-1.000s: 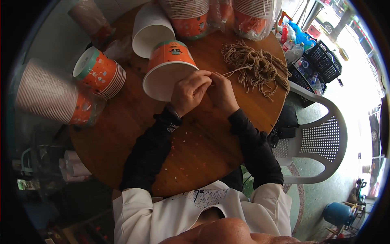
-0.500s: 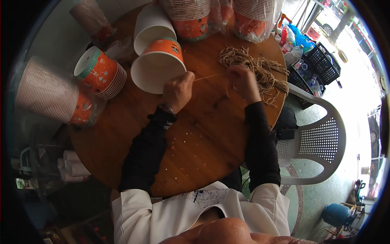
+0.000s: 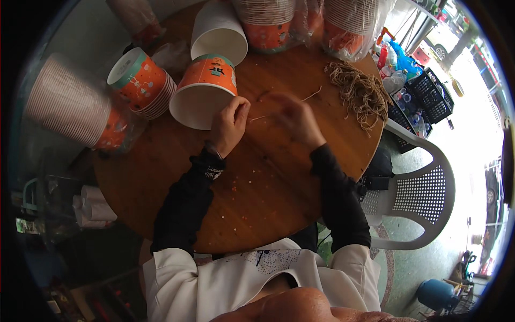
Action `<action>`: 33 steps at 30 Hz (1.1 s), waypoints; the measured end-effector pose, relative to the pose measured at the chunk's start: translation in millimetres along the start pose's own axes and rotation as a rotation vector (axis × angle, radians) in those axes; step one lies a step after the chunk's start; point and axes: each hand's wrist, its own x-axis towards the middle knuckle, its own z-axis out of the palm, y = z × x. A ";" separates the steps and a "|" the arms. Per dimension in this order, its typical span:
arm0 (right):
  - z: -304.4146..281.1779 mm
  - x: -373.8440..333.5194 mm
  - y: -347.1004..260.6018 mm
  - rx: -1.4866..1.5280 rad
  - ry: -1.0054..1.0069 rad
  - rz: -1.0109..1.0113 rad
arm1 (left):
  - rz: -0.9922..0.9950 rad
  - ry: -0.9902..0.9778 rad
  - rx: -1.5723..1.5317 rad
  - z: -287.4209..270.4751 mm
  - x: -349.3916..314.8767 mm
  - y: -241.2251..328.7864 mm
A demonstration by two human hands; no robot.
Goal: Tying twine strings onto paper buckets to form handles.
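Note:
My left hand (image 3: pixel 229 126) is closed, its fingers bunched beside the rim of an orange-printed paper bucket (image 3: pixel 201 107) that lies on its side, white mouth toward me. What the fingers pinch, if anything, is hidden. To its right, my right hand (image 3: pixel 298 121) is smeared by motion above the wooden table. A thin piece of twine (image 3: pixel 313 95) runs in a slanting line past the right hand, its left end close to my left hand. Whether the right fingers hold it cannot be made out. A tangled bundle of tan twine (image 3: pixel 362 94) lies at the table's right edge.
Behind the bucket lies a white paper bucket (image 3: pixel 220 35). Stacked buckets stand at the left (image 3: pixel 142 83), with plastic-wrapped stacks (image 3: pixel 70 107) beyond and at the back (image 3: pixel 348 27). A plastic chair (image 3: pixel 424 188) and black crates (image 3: pixel 429 96) are right of the round table (image 3: pixel 257 214).
My right hand has left the twine bundle and moved left toward my left hand. The single twine piece, stretched between both hands before, now shows on both sides of the right hand.

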 end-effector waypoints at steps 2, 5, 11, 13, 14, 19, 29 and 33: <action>37.8 -7.7 -12.3 0.166 -0.006 -0.037 | 0.025 -0.017 0.015 3.6 -0.8 3.6; 31.9 -15.2 -8.4 -0.067 -0.114 0.173 | 0.024 0.006 -0.117 6.6 2.2 4.0; 14.2 -26.6 -26.5 -0.170 0.154 0.082 | -0.085 0.130 -0.523 -6.8 12.8 17.4; 11.5 -27.2 -25.6 -0.233 0.249 0.012 | -0.012 0.035 -0.346 -6.4 16.3 16.5; 10.4 -26.3 -25.5 -0.360 0.292 -0.128 | -0.003 0.044 -0.395 -0.3 18.7 20.4; 14.7 -26.4 -30.0 -0.558 0.361 -0.377 | -0.165 -0.054 -0.400 5.2 19.1 21.6; 10.9 -25.9 -33.4 -0.491 0.370 -0.365 | -0.067 -0.247 -0.392 16.4 13.2 11.2; 8.8 -26.7 -33.2 -0.463 0.347 -0.347 | 0.094 -0.214 -0.265 18.2 15.8 21.7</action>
